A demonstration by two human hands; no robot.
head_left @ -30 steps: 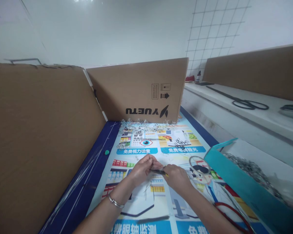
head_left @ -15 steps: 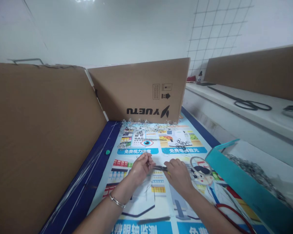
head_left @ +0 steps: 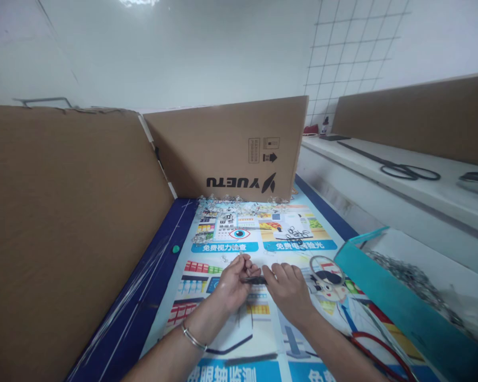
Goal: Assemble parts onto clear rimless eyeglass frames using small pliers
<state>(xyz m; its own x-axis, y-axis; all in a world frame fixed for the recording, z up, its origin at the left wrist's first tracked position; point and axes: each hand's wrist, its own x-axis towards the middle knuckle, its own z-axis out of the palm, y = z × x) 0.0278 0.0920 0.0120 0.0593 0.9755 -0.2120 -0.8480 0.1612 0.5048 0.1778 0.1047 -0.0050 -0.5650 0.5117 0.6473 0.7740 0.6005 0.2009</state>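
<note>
My right hand (head_left: 289, 291) is wrapped around a pair of pliers (head_left: 255, 279), whose dark jaws point left. My left hand (head_left: 234, 284) wears a metal bangle on its wrist. Its fingers are pinched at the plier tips, around something too small to make out. Both hands are low over the printed poster sheet (head_left: 263, 339) that covers the table. A few tiny clear pieces (head_left: 224, 259) lie just beyond my left fingers. Farther off are a heap of clear small pieces (head_left: 239, 206) and a cluster of black wire loops (head_left: 295, 236).
At right stands a teal box (head_left: 386, 286) holding a tangle of small metallic pieces (head_left: 410, 278). Nearer me lies a red-handled tool (head_left: 386, 347). Cardboard panels (head_left: 183, 143) wall the left and back. Scissors (head_left: 410, 171) rest on the white ledge (head_left: 354, 154). A green bit (head_left: 176, 249) is at left.
The plier jaws have moved left, closer into my left fingers. My right hand has turned slightly, and the yellow handle patch is now covered.
</note>
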